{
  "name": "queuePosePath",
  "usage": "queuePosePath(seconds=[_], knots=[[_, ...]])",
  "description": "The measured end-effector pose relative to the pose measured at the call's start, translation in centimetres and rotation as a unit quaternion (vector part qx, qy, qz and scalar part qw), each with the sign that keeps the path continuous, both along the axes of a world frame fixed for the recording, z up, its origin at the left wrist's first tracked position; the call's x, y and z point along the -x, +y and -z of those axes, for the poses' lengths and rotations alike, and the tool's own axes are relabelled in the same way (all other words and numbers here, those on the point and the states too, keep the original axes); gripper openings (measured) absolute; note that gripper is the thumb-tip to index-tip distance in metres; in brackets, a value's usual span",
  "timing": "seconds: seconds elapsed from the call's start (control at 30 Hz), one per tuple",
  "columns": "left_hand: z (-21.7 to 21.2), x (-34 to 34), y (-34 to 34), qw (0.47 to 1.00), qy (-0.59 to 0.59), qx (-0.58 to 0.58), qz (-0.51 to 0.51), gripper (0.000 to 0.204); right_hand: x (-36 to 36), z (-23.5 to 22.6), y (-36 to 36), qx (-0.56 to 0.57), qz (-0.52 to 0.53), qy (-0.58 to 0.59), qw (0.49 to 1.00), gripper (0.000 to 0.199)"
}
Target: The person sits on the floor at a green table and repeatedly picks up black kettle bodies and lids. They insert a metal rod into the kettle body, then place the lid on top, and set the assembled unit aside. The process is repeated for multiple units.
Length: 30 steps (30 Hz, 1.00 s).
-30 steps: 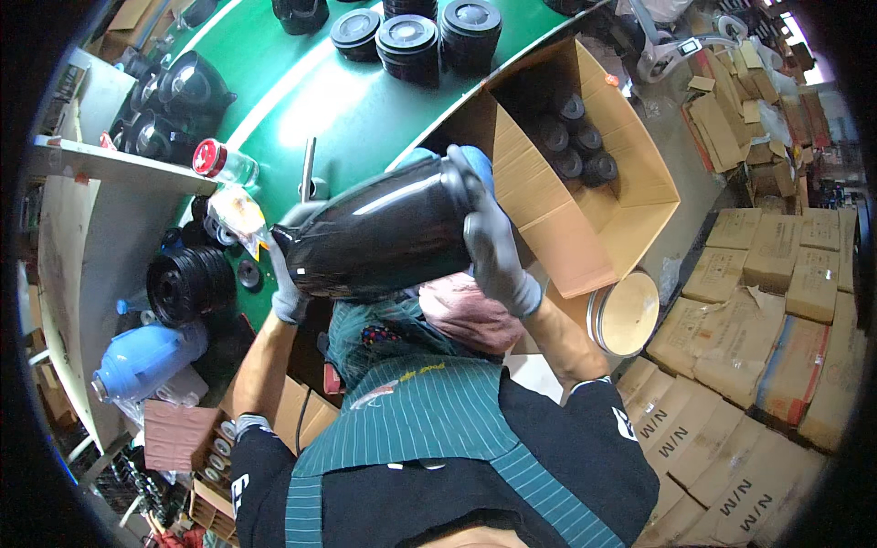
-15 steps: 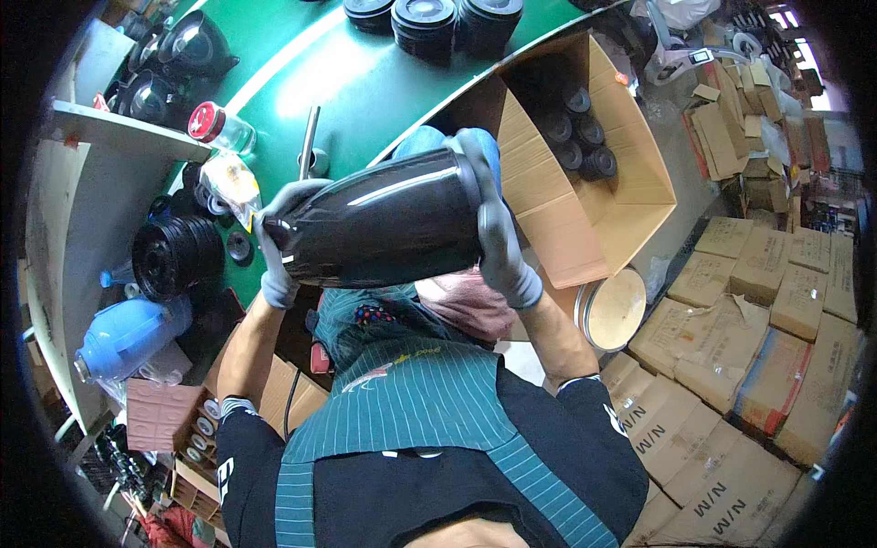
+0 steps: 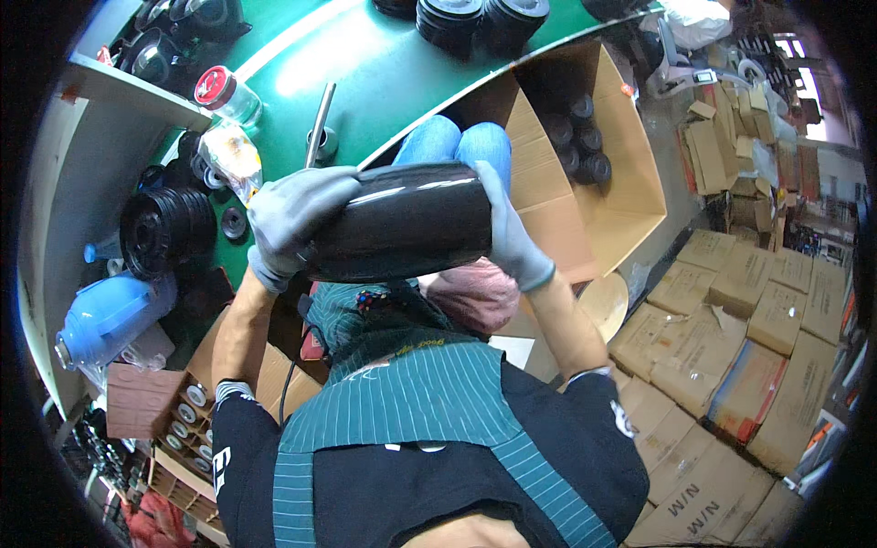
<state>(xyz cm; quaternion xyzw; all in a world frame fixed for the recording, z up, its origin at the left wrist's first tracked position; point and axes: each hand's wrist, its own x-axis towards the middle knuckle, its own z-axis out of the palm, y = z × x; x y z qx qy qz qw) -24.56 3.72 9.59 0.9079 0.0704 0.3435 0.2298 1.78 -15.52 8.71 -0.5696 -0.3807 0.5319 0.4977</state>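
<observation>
A glossy black, rounded cylindrical shell lies sideways across my lap, held up between both grey-gloved hands. My left hand is closed over its left end, covering that end from view. Around the opposite end wraps my right hand, with the palm against the end and the thumb side at the upper edge. Just beyond my left hand, a metal rod leans up from a small round metal piece on the green table.
An open cardboard box with black round parts stands at the right. Stacked black discs sit at the table's far side. Left are a red-lidded jar, black rings and a blue container. Closed cartons fill the right floor.
My left hand has shifted from gripping the shell's narrow left end to covering it with the back of the glove up. The shell has levelled out. My view has shifted slightly.
</observation>
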Motion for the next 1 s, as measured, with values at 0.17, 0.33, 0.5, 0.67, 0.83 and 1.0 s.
queuePosePath(seconds=[0.17,0.33,0.5,0.67,0.83,1.0], knots=[[6.2,1.0,-1.1,0.750,-0.104,0.651,0.054,0.069,-0.1,0.1,-2.4,-0.071,-0.009,-0.120,0.990,0.090],[3.0,-0.6,-2.1,0.830,-0.101,0.548,0.010,0.062,2.3,-0.8,-0.8,-0.184,0.124,0.003,0.975,0.085],[2.6,-0.9,-1.1,0.925,-0.047,0.377,-0.024,0.048,0.9,-1.8,-2.3,-0.068,0.081,-0.068,0.992,0.074],[10.1,0.0,-2.0,0.761,-0.058,0.645,0.026,0.084,-0.4,-1.5,-2.3,-0.336,0.019,-0.342,0.877,0.105],[7.0,-0.2,-1.9,0.767,0.006,0.641,0.013,0.091,1.0,-1.4,-4.1,-0.274,0.111,-0.086,0.951,0.096],[1.7,-4.3,-5.8,0.779,-0.087,0.621,0.033,0.092,-3.6,10.4,-9.6,-0.264,0.132,-0.199,0.935,0.063]])
